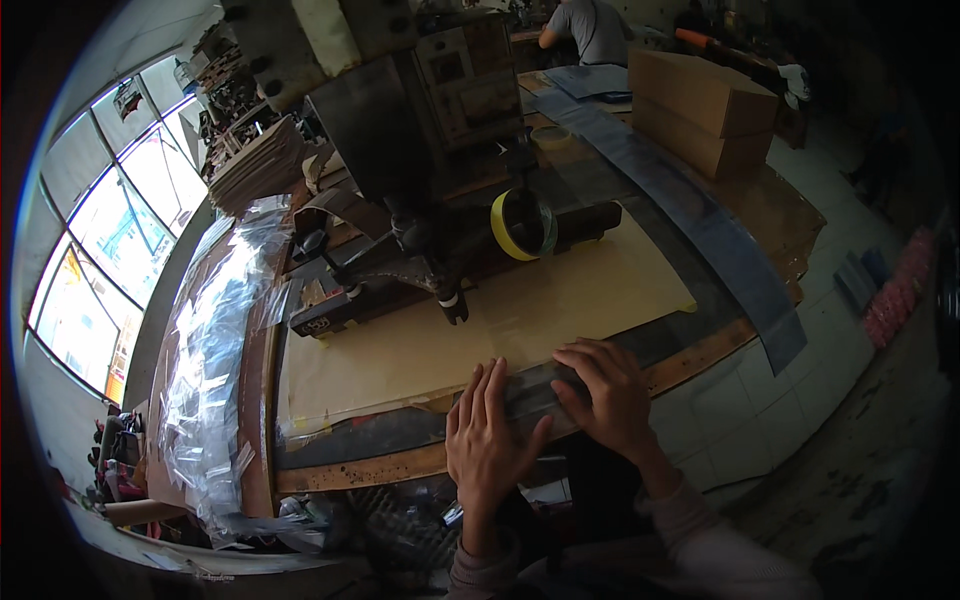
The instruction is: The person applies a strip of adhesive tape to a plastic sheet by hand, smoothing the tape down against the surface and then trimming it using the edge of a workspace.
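Note:
Flat near the front edge of the worktable lies my left hand (488, 428), fingers stretched forward and thumb out to the side. Its fingertips touch the near edge of a tan sheet (400, 358). My right hand (612, 393) rests just to the right, fingers lightly bent and thumb apart, with nothing visibly gripped. Between the hands is a dark, shiny strip of the table surface; whether a clear film lies there I cannot tell. Just beyond my fingertips, a dark metal press machine (385, 135) stands over the sheet, its forked tip (453, 306) pointing down.
A roll of yellow tape (515, 226) hangs at the machine's bar (590, 222). Clear plastic sheets (215, 370) heap at left. A blue-grey strip (700, 215) drapes over the right edge beside cardboard boxes (690, 95). Another person (590, 32) sits at the back.

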Demonstrator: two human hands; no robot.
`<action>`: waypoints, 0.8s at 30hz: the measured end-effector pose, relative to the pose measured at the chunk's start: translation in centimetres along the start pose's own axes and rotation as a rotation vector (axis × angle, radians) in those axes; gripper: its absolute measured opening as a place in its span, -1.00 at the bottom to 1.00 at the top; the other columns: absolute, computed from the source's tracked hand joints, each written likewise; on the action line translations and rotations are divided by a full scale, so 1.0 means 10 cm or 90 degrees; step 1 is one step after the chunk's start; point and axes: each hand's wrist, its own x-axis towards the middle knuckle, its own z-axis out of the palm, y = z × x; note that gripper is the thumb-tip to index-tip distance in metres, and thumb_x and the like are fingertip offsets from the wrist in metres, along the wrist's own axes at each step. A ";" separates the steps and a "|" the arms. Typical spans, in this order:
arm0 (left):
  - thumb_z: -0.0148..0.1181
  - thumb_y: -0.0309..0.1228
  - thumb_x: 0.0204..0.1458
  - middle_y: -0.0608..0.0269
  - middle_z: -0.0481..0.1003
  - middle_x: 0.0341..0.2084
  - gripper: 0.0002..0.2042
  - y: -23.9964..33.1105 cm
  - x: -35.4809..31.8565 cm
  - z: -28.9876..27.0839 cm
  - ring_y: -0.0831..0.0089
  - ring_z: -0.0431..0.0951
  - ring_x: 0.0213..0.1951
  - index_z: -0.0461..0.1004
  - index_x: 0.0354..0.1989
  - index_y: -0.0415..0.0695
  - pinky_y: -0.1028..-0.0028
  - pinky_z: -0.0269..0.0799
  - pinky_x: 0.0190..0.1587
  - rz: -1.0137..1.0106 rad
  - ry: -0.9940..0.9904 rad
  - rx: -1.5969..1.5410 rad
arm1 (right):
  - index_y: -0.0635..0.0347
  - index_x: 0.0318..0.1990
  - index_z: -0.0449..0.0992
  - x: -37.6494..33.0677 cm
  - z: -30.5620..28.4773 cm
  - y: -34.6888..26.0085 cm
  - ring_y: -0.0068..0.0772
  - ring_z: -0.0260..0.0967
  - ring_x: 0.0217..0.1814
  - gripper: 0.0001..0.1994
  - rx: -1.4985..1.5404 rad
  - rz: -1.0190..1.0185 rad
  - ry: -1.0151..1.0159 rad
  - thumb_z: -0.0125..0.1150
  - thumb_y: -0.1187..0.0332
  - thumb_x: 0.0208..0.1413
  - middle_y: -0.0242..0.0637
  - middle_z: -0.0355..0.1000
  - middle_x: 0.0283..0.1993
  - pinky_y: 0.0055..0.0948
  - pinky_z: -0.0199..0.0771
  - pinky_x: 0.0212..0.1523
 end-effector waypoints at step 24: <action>0.24 -0.06 -0.07 0.11 0.40 0.03 -0.37 -0.05 0.03 0.09 0.18 0.39 0.10 0.23 0.14 -0.11 0.19 0.19 0.14 -0.025 0.056 -0.056 | 0.36 0.09 0.37 0.34 0.04 0.12 -0.53 0.41 -0.30 -0.54 0.446 0.407 -0.130 0.12 0.17 0.18 -0.15 0.48 -0.14 -0.56 0.41 -0.32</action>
